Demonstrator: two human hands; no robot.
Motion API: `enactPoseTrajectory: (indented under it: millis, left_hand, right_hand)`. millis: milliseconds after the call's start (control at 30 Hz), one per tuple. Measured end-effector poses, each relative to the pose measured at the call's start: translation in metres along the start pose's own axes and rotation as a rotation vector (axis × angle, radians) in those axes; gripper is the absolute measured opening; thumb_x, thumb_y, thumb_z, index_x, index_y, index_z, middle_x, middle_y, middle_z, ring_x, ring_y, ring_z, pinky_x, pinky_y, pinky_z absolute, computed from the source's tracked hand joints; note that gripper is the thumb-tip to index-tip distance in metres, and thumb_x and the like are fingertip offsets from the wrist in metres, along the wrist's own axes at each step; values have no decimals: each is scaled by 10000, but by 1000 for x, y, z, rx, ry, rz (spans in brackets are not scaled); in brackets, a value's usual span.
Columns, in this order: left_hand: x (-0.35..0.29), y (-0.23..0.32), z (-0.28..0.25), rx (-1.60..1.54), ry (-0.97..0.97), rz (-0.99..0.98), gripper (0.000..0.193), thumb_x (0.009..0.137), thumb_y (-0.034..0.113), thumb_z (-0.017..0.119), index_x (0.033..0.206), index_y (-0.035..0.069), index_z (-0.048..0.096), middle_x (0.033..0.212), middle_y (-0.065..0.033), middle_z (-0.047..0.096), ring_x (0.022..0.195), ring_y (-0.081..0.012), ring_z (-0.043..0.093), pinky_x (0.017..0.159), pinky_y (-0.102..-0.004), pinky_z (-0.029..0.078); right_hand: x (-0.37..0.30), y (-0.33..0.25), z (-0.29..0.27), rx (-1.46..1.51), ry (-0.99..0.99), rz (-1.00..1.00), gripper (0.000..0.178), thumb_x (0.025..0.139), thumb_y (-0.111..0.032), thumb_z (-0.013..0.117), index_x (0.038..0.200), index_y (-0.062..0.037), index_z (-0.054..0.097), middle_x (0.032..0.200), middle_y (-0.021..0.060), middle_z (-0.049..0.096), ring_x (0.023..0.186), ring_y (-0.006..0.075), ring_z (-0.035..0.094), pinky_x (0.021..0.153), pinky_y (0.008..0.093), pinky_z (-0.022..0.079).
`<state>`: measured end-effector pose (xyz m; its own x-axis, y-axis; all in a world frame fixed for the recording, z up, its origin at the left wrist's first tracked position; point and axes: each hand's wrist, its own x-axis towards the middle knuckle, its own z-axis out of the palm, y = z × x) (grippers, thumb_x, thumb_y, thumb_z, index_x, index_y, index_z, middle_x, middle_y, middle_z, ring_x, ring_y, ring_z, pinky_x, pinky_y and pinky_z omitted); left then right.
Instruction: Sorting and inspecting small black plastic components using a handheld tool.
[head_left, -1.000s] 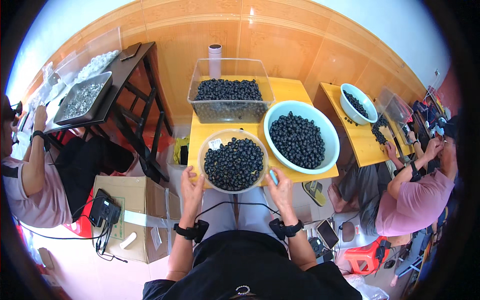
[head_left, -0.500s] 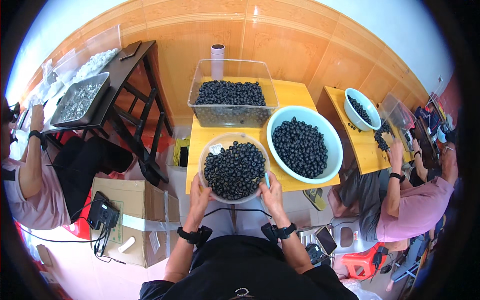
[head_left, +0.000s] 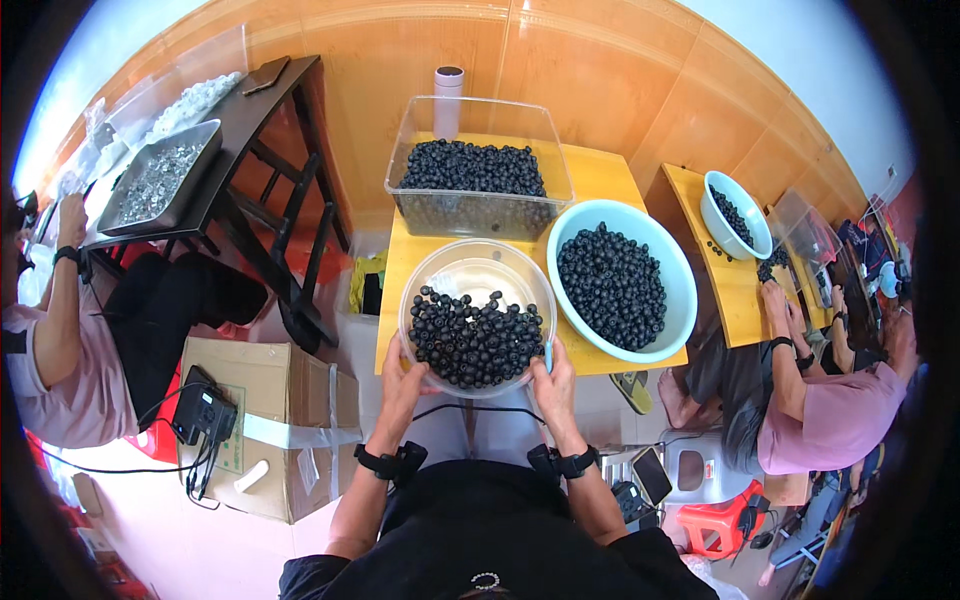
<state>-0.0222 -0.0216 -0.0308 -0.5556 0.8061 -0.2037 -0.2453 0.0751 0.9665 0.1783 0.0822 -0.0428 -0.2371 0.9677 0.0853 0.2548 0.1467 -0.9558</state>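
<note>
My left hand (head_left: pixel 401 392) and my right hand (head_left: pixel 553 388) are closed on opposite near sides of a round clear plastic tub (head_left: pixel 492 268) at the near edge of the yellow table. Black round beads (head_left: pixel 475 340), some showing holes, are heaped toward me in the tub, leaving its far bottom bare. A thin light-blue stick (head_left: pixel 548 355) shows between my right hand and the rim; its kind is not clear. To the right of the tub stands a light-blue basin (head_left: pixel 682 300) of black beads. Behind is a clear rectangular box (head_left: pixel 480 220) holding more beads.
A pale bottle (head_left: pixel 447 105) stands behind the box. At left, a person sits by a dark table (head_left: pixel 235 150) with a metal tray (head_left: pixel 205 165); a cardboard box (head_left: pixel 315 420) stands beside me. At right, another person works at a yellow table (head_left: pixel 715 300). A cable crosses below the tub.
The beads in the tub have slid toward me, baring its far bottom. The tub has shifted slightly away and to the right, with both hands still on it. The whole view has shifted a little.
</note>
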Motion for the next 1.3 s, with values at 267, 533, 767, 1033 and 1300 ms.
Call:
enactPoseTrajectory:
  millis: [267,533,767,1033,1300]
  left_hand:
    - [14,11,1,31,-32,-133,600,785,6,491,1361,101,352,1040,-100,490,794,-191,612,578,-269,562]
    - [13,19,-3,629,296,404,417,729,6,681,1130,43,570,905,-54,550,642,-99,551,547,-234,457]
    - [5,24,42,725,-187,410,218,674,15,705,865,5,601,790,-137,570,711,-293,583,620,-365,477]
    - [9,15,52,751,-141,513,206,708,10,691,884,7,584,764,-130,566,632,-254,571,568,-337,457]
    - [14,28,23,-185,-225,-50,100,895,91,578,943,6,598,870,-105,654,666,-126,625,614,-224,521]
  right_hand:
    - [11,-7,-1,147,-60,231,418,829,-17,504,1244,26,484,747,46,578,574,109,533,535,262,437]
    - [3,-6,1,300,3,245,454,859,-80,556,1289,3,436,697,17,561,517,63,467,466,210,363]
    - [-8,-8,-15,170,-22,205,526,863,-82,579,1337,8,367,798,45,609,654,88,556,579,224,447]
    - [-16,-5,-17,163,25,93,426,865,-72,571,1267,11,457,749,46,610,607,86,551,552,227,443]
    - [-19,-5,-24,44,65,72,308,871,-97,578,1158,11,559,684,38,592,577,84,556,526,238,440]
